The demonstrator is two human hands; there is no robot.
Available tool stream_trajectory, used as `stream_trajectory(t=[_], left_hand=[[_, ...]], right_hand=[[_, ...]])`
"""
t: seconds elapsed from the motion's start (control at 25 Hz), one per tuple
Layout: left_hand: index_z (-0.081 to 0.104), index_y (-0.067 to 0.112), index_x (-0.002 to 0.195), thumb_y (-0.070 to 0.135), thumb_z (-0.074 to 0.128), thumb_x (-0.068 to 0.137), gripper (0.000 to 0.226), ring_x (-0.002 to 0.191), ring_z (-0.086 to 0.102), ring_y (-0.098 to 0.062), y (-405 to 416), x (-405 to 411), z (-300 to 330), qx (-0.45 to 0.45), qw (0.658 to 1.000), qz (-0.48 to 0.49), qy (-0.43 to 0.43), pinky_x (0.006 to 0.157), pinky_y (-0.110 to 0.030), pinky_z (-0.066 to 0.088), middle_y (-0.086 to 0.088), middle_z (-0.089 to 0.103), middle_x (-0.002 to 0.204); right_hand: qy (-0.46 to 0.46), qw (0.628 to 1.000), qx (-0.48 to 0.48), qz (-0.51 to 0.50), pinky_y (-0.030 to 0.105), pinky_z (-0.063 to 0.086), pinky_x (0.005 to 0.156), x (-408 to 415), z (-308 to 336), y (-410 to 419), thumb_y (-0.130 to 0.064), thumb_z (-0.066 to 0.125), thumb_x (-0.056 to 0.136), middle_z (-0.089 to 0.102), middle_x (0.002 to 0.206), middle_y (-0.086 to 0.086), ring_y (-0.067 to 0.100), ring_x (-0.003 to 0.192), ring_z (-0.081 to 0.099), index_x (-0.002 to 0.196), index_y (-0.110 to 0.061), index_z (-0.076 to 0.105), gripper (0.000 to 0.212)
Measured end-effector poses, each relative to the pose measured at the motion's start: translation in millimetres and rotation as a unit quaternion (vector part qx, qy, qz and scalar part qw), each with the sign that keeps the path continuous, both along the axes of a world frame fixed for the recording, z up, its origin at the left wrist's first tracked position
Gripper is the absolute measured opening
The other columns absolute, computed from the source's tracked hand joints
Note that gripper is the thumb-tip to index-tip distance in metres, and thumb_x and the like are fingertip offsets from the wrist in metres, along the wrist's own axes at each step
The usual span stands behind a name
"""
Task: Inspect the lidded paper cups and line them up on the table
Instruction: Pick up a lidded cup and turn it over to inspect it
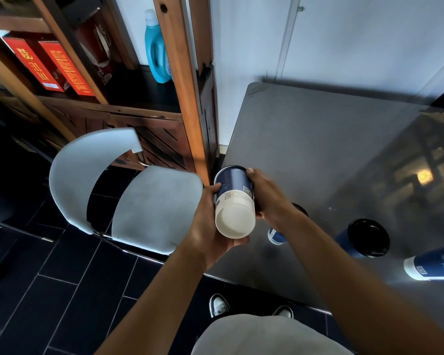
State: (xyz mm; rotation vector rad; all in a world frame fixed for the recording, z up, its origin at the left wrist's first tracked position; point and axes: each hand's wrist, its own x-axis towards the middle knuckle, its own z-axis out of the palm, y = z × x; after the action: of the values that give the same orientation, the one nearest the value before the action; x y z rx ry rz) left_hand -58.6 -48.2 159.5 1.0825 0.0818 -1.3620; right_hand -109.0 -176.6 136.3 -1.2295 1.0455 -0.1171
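One cup under inspection, both hands closed around it.

At 6 o'clock, off the table's near-left corner, a blue paper cup is held tipped, its white base turned to the camera; left hand cradles it, right hand clasps its side. Inspection judged in hand; next, uprighting and setting beside lidded cups at 3 o'clock on the table is called for.

Cup you are holding: matt paper, smooth white base, blue printed wall.
Lid on the standing cup: black plastic, slightly glossy.
Table: smooth grey top, shining with reflections.
Chair: pale matt plastic.
Shelving: varnished wood.
Bottle: glossy blue plastic.
Floor: dark tiles gleaming faintly.
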Motion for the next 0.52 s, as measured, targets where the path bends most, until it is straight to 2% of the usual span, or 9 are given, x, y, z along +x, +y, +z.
stream_trajectory(t=[0.12, 0.2, 0.28, 0.36, 0.44, 0.52], left_hand=[[0.065, 0.007, 0.110, 0.058, 0.041, 0.093, 0.058, 0.069, 0.063, -0.023, 0.0, 0.2, 2.3, 0.018, 1.000, -0.025, -0.001, 0.053, -0.025, 0.046, -0.012, 0.066, 0.081], [0.067, 0.008, 0.113, 0.054, 0.041, 0.094, 0.056, 0.069, 0.064, -0.024, -1.7, 0.4, 0.7, 0.063, 0.997, -0.019, -0.027, 0.054, -0.028, 0.050, -0.012, 0.069, 0.083], [0.061, 0.006, 0.131, 0.044, 0.046, 0.093, 0.056, 0.071, 0.066, -0.027, -4.2, 2.8, -3.6, 0.100, 0.994, 0.014, -0.047, 0.059, -0.035, 0.055, -0.015, 0.068, 0.095], [0.057, 0.009, 0.138, 0.048, 0.049, 0.090, 0.062, 0.073, 0.068, -0.029, -5.4, 4.7, -4.1, 0.107, 0.993, -0.010, -0.049, 0.061, -0.038, 0.056, -0.016, 0.068, 0.102], [0.054, 0.013, 0.139, 0.054, 0.047, 0.096, 0.060, 0.066, 0.070, -0.026, -5.2, 3.4, -2.7, 0.087, 0.993, -0.027, -0.072, 0.051, -0.034, 0.058, -0.014, 0.070, 0.097], [0.054, 0.012, 0.138, 0.051, 0.047, 0.099, 0.056, 0.062, 0.069, -0.023, -3.9, 3.8, -1.0, 0.059, 0.996, 0.001, -0.068, 0.048, -0.030, 0.056, -0.013, 0.070, 0.090]], right_hand=[[-0.012, 0.999, -0.034, 0.012, 0.032, 0.047, 0.067, -2.1, 2.1, -3.0, -0.051, 0.035, 0.104, 0.061, 0.088, 0.009, 0.027, 0.080, 0.059, 0.092, -0.027, 0.053, 0.032], [-0.016, 0.997, -0.073, 0.036, 0.028, 0.044, 0.061, -3.6, 3.1, -5.3, -0.046, 0.033, 0.106, 0.059, 0.088, 0.007, 0.024, 0.078, 0.058, 0.095, -0.028, 0.053, 0.029], [-0.017, 0.992, -0.108, 0.059, 0.026, 0.047, 0.063, -4.5, 4.4, -6.6, -0.042, 0.036, 0.107, 0.059, 0.094, 0.004, 0.021, 0.080, 0.060, 0.109, -0.026, 0.056, 0.026], [-0.010, 0.985, -0.150, 0.081, 0.030, 0.050, 0.070, -3.6, 4.3, -7.7, -0.041, 0.037, 0.107, 0.060, 0.098, 0.003, 0.022, 0.087, 0.062, 0.116, -0.023, 0.056, 0.028], [-0.005, 0.983, -0.163, 0.081, 0.032, 0.051, 0.072, -3.6, 2.6, -7.2, -0.042, 0.036, 0.107, 0.061, 0.095, 0.003, 0.024, 0.087, 0.062, 0.110, -0.022, 0.057, 0.029], [-0.007, 0.991, -0.130, 0.038, 0.032, 0.049, 0.064, -3.5, 2.3, -6.7, -0.041, 0.037, 0.107, 0.060, 0.088, 0.007, 0.025, 0.078, 0.059, 0.095, -0.021, 0.057, 0.030]])
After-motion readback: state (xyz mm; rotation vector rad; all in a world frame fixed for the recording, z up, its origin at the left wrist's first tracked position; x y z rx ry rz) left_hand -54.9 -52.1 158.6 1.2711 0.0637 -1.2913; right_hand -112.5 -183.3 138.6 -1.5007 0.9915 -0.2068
